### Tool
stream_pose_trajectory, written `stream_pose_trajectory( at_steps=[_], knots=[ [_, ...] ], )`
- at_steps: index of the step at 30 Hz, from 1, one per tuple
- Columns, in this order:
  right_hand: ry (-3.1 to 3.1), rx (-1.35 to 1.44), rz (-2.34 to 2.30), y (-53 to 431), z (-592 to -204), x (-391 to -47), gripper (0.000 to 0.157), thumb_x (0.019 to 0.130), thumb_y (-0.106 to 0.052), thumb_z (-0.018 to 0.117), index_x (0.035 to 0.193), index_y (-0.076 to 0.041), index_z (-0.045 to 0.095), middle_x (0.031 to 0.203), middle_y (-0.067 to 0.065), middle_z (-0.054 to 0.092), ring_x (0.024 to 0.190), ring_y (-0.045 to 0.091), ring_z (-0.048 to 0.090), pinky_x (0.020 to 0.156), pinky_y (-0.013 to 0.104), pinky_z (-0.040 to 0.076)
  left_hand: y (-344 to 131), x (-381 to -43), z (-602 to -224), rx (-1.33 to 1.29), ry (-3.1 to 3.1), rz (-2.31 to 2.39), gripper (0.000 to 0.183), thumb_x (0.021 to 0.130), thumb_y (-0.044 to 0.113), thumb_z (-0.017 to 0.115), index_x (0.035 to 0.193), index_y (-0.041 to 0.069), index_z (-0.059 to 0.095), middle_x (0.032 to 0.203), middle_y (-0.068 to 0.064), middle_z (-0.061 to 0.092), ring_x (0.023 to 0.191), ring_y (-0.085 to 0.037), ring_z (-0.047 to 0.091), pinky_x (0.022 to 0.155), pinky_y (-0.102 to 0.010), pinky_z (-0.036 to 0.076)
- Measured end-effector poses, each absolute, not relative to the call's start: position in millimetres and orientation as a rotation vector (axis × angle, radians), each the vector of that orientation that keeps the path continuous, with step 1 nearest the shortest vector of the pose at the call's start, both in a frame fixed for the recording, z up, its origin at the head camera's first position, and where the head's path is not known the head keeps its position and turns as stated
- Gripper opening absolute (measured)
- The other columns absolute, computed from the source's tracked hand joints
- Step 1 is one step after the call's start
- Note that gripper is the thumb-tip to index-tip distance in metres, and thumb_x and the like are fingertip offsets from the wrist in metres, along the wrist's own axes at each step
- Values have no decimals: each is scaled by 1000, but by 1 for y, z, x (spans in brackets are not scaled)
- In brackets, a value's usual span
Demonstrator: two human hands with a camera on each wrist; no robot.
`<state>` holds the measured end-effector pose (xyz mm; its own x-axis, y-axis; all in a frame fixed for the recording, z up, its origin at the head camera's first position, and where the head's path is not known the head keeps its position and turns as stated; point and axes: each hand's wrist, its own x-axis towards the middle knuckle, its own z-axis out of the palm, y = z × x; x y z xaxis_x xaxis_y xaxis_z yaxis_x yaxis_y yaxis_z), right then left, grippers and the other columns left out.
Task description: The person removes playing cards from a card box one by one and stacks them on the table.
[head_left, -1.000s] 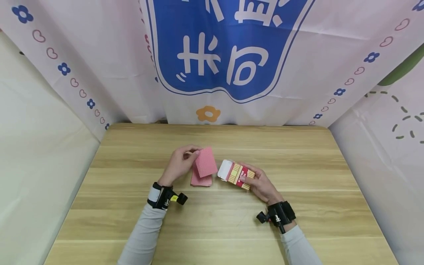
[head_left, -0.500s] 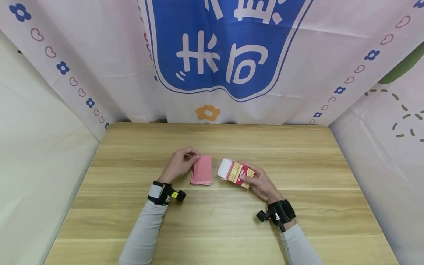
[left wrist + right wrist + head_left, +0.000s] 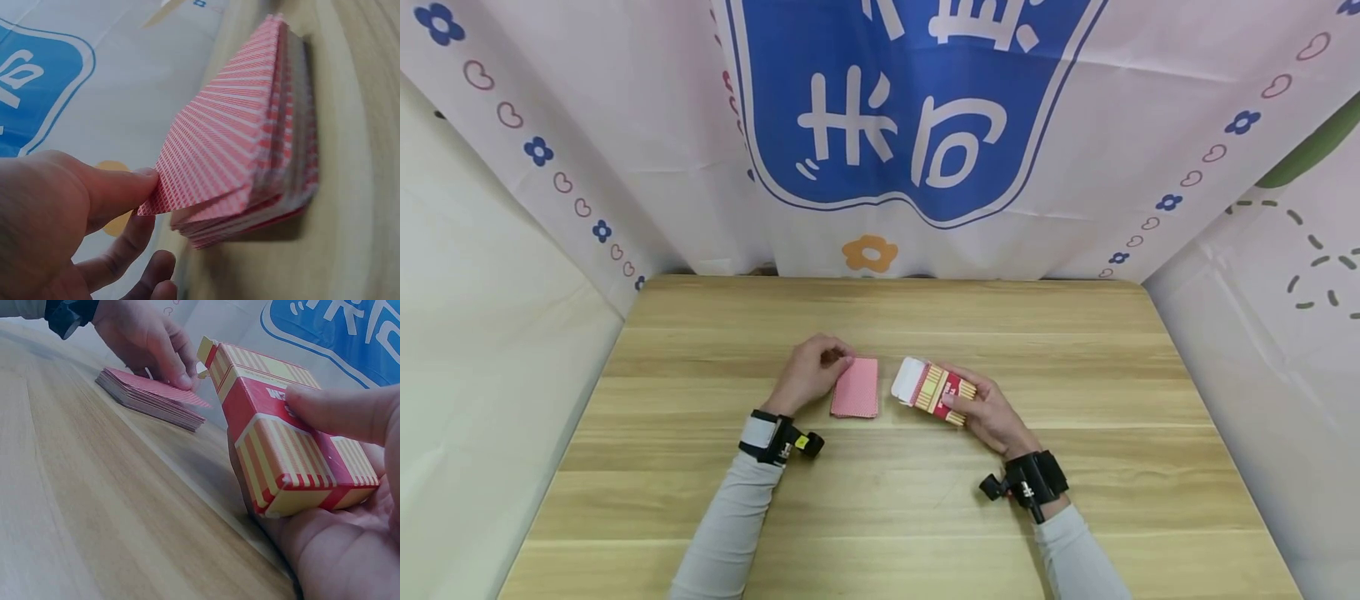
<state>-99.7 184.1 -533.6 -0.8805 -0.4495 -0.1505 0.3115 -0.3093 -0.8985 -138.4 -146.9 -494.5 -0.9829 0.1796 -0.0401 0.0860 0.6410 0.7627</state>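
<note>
A stack of playing cards (image 3: 855, 392) with red patterned backs lies on the wooden table. My left hand (image 3: 814, 371) is at its far left corner, thumb and finger pinching the corner of the top playing card (image 3: 212, 131). That corner is bent up off the stack, while the opposite end still lies on the other cards. To the right, my right hand (image 3: 992, 412) grips a red and yellow striped card box (image 3: 281, 425), thumb on its front and fingers beneath. The white flap (image 3: 910, 379) of the box stands open toward the stack.
The wooden table (image 3: 880, 517) reaches back to a white cloth (image 3: 700, 208) with a blue printed shield. Pale cloth walls rise on the left and right sides. A black camera band (image 3: 767, 437) sits on the left wrist, another band (image 3: 1033, 483) on the right.
A second ago my left hand held a card raised over the stack; that card came down onto the stack. Now the left hand pinches a top card's corner. The right hand and box stay put.
</note>
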Motion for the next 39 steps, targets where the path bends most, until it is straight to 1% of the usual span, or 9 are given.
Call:
stream_pose_trajectory(
  at_steps=[6,17,24,29,35,39],
  knots=[
    [1478,-189,-2211,185,-534,-100,54,95,1,67,146,-14,60,138,11,57,119,21,63,96,33,56,-145,-139,-502,220,2791,1211,15,98,21,69,106,12,76,108,-9,67,98,-25,61,86,-42,52],
    [1492,-194,-2204,186,-537,-101,55,95,1,66,147,-15,60,138,11,56,120,21,63,96,33,56,-142,-138,-502,217,2825,1175,14,96,21,71,106,13,77,107,-6,67,99,-23,61,87,-41,53],
    [1492,-189,-2201,185,-536,-101,55,95,-1,68,147,-14,59,139,11,56,121,21,63,97,33,56,-143,-139,-502,236,2844,1207,19,99,22,67,110,11,77,107,-6,68,99,-22,63,87,-40,54],
    [1492,-190,-2203,185,-536,-100,56,94,-1,69,148,-13,59,138,10,56,120,21,63,97,33,56,-140,-138,-499,242,2863,1228,18,99,23,66,110,12,75,105,-5,67,96,-22,62,85,-40,53],
    [1490,-182,-2204,185,-535,-100,54,94,2,67,146,-14,60,138,11,57,120,22,63,97,33,56,-133,-134,-493,239,2873,1261,13,99,23,65,106,13,70,102,-3,69,89,-19,65,76,-37,55],
    [1480,-170,-2211,184,-534,-100,55,94,2,67,145,-16,62,139,11,55,120,22,62,97,34,56,-128,-132,-490,264,2872,1331,9,98,19,66,104,12,69,99,-3,69,83,-16,65,69,-35,55]
  ],
)
